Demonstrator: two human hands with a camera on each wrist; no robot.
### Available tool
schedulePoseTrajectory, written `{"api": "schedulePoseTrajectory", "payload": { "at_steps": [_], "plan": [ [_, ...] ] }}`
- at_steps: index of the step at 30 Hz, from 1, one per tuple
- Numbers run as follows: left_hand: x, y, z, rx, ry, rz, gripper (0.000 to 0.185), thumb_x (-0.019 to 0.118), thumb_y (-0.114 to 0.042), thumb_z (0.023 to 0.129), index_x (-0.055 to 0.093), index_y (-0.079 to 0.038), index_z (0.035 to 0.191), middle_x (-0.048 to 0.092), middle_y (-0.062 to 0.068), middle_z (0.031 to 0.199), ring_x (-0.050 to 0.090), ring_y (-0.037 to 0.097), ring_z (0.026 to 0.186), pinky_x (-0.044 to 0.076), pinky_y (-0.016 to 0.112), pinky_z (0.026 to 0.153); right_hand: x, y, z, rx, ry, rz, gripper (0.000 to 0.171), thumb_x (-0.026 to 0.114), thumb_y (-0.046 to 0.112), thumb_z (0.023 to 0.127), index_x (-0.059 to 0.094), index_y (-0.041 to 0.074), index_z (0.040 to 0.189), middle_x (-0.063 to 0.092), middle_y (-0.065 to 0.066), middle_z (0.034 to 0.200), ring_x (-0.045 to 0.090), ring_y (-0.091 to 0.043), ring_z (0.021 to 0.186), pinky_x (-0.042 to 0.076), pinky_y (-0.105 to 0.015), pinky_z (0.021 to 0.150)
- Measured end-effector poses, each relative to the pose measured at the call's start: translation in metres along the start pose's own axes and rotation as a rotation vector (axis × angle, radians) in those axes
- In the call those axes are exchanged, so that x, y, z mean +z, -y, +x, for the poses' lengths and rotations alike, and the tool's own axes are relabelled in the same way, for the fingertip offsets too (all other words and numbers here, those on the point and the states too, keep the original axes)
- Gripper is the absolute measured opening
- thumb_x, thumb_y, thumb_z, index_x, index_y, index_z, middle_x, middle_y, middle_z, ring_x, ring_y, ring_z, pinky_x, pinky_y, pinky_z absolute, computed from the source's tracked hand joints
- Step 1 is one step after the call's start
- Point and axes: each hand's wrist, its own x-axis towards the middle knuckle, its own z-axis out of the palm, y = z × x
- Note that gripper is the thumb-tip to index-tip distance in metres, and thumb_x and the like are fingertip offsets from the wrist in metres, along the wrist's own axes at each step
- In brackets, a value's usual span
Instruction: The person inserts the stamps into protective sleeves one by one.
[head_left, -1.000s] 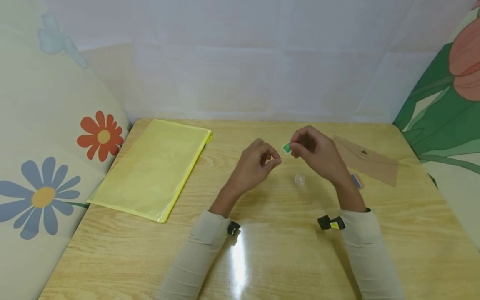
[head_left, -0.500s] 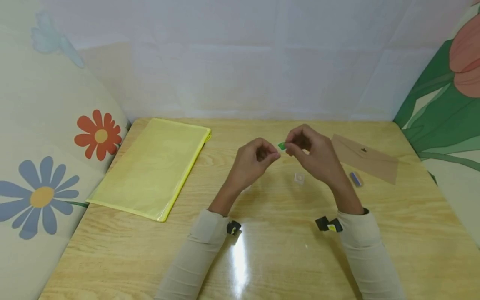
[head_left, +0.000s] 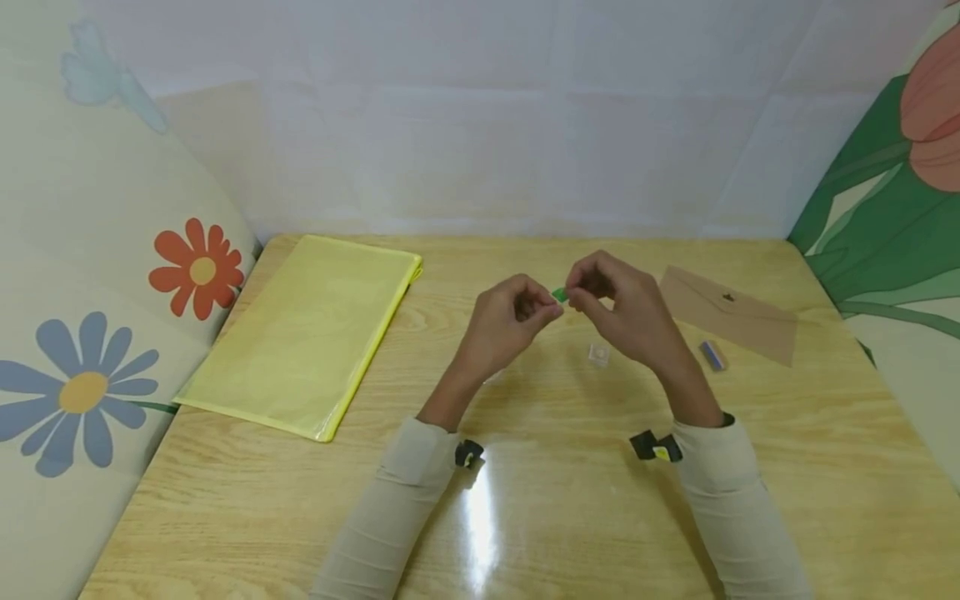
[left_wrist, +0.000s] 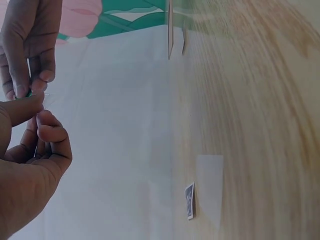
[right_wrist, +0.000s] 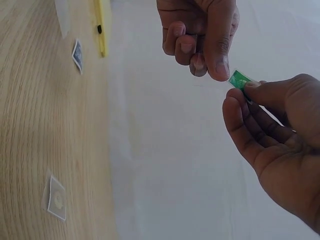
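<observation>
My right hand (head_left: 626, 308) pinches a small green stamp (right_wrist: 240, 79) between thumb and fingertips, raised above the table. Facing it, my left hand (head_left: 506, 321) has thumb and forefinger pinched together on a thin clear film (left_wrist: 49, 98), only faintly visible. The stamp's free edge is right at the left thumb tip in the right wrist view. Below the hands, a pale stamp in a clear sleeve (head_left: 598, 355) lies on the table. A dark stamp (left_wrist: 190, 201) and a translucent slip (left_wrist: 211, 187) also lie there, in the head view largely hidden behind the left hand.
A yellow zip folder (head_left: 300, 333) lies on the left of the wooden table (head_left: 570, 517). To the right are a brown envelope (head_left: 738, 321) and a small blue-and-white eraser-like block (head_left: 712, 356). A white cloth backdrop (head_left: 450, 158) stands behind.
My right hand has moved slightly left, bringing the green stamp up to the left fingertips. My left hand has stayed nearly in place. The small block now shows fully beside the right forearm.
</observation>
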Motion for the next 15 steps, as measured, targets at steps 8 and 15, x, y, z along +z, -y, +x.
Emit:
{"api": "schedulePoseTrajectory", "payload": {
  "at_steps": [8,15],
  "plan": [
    [-0.0023,-0.0031,0.0006,0.028,-0.018,0.042,0.019,0.073,-0.029,0.094,0.066,-0.012,0.100,0.063,-0.001,0.088,0.059,0.014,0.074,0.052,0.030,0.065,-0.0008,0.0015,0.0005,-0.002,0.072,-0.066,0.011,0.067,0.012,0.098,0.063,0.010,0.108,0.066,0.001,0.099,0.065,-0.011,0.089,0.056,-0.032,0.079],
    [-0.0027,-0.0032,0.0001,0.020,-0.033,0.047,0.019,0.072,-0.030,0.094,0.066,-0.013,0.101,0.063,-0.002,0.088,0.060,0.013,0.074,0.052,0.029,0.064,-0.0005,0.0017,-0.0008,-0.022,0.055,-0.118,0.016,0.066,0.013,0.099,0.064,0.007,0.114,0.065,-0.002,0.104,0.065,-0.014,0.089,0.056,-0.032,0.079]
  ]
}}
